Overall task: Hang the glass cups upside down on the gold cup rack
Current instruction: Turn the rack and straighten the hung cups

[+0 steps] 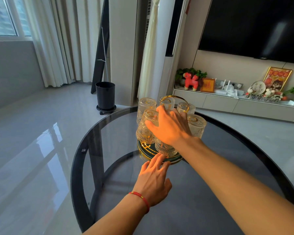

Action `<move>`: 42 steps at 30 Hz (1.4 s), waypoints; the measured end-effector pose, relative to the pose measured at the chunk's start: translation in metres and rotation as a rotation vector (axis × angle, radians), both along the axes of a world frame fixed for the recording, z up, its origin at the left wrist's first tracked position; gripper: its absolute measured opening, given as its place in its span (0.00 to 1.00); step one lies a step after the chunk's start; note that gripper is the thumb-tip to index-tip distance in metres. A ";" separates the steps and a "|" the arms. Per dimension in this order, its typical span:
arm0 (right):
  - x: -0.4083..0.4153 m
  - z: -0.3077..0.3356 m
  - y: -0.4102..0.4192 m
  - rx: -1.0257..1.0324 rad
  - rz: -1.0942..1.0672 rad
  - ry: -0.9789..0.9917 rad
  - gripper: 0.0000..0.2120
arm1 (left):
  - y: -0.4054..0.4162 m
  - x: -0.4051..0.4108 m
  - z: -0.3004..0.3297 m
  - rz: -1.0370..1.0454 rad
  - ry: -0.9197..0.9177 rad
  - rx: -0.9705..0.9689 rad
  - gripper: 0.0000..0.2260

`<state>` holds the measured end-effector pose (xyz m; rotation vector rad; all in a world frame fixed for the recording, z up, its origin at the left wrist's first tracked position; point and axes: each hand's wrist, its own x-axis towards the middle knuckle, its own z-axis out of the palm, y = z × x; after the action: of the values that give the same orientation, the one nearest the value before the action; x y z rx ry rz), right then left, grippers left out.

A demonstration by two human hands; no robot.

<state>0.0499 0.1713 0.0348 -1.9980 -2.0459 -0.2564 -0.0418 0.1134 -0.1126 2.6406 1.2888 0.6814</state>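
The gold cup rack [174, 97] with its ring handle stands on a dark green round base [176, 159] on the glass table. Several ribbed glass cups hang on it upside down: one at the back left [146, 106], one at the front left [145, 131], one at the right [197, 125]. My right hand [170, 128] reaches over the rack and covers the upturned bottom of the front cup [166, 148], with thumb and fingers curved around it. My left hand [154, 180] is spread, its fingertips touching the base's near rim.
The round dark glass table [210, 192] has a black rim. A black bin [105, 95] on a wheeled stand sits on the floor behind it. A TV cabinet [236, 102] with ornaments runs along the right wall.
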 end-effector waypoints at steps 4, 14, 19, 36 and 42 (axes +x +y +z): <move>-0.001 -0.004 0.002 0.059 -0.018 0.047 0.31 | 0.000 -0.002 0.002 -0.010 -0.001 -0.012 0.25; -0.003 0.000 0.003 0.211 0.034 0.117 0.33 | 0.001 -0.002 0.001 -0.019 -0.012 -0.013 0.25; -0.001 0.005 0.005 0.219 0.043 0.088 0.35 | 0.000 -0.003 0.003 -0.032 -0.038 -0.012 0.25; 0.065 0.018 -0.018 -0.056 0.152 0.074 0.46 | 0.002 -0.005 0.002 -0.050 -0.016 -0.028 0.26; 0.068 0.009 -0.022 -0.065 0.147 0.089 0.38 | 0.003 -0.008 0.000 -0.072 0.003 -0.016 0.26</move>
<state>0.1178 0.1497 0.0441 -1.8475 -2.1565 -0.0707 -0.0499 0.1163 -0.1127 2.6613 1.1882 0.6546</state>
